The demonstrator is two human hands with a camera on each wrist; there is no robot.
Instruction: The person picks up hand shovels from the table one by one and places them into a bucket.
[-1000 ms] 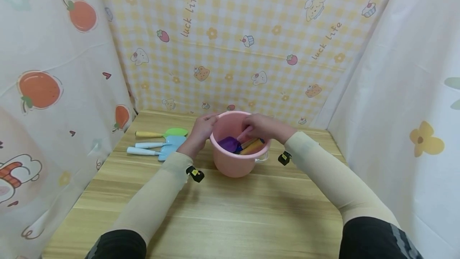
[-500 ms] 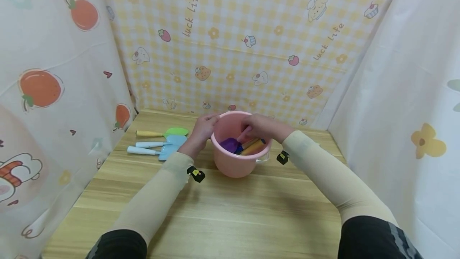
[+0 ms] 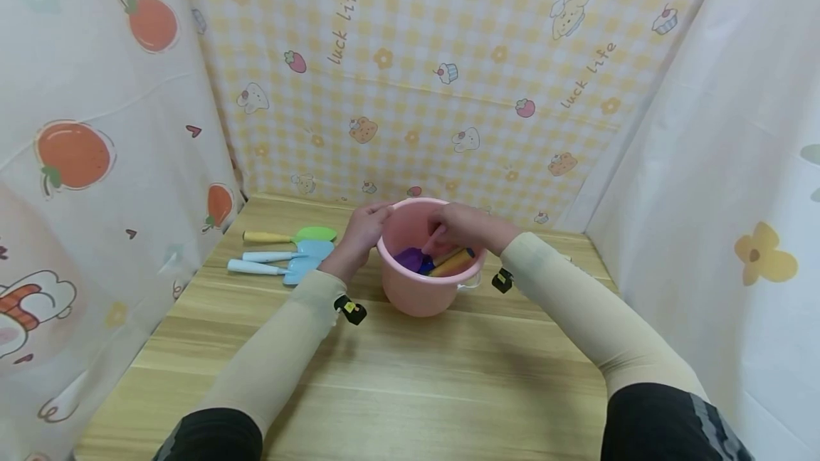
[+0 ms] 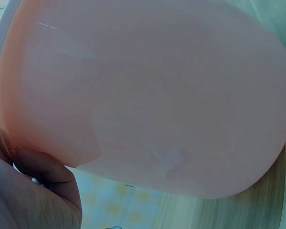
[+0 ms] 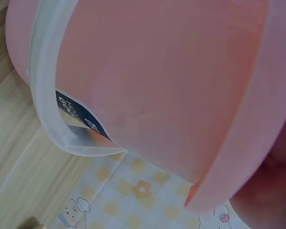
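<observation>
A pink bucket (image 3: 418, 297) stands upright on the wooden table. My left hand (image 3: 360, 235) grips its rim on the left side; in the left wrist view the fingers (image 4: 47, 174) curl against the bucket's outer wall. My right hand (image 3: 463, 226) reaches over the rim into the bucket and holds the pink handle of a toy shovel with a purple blade (image 3: 410, 259). Beside that shovel inside lie a yellow-orange handle (image 3: 452, 263) and something dark blue, partly hidden. In the right wrist view the bucket wall hides most of the right hand (image 5: 264, 195).
Left of the bucket lie a green shovel (image 3: 315, 235) with a yellow handle and two light blue shovels (image 3: 315, 250), (image 3: 256, 267) side by side. The bucket's white carrying handle (image 5: 45, 109) hangs at its right side. Patterned curtains (image 3: 410, 91) enclose the table (image 3: 435, 390) at the back and sides.
My right hand has shifted slightly left and deeper in the bucket with the shovel's pink handle. The left hand keeps its grip on the rim. The whole view has shifted slightly.
</observation>
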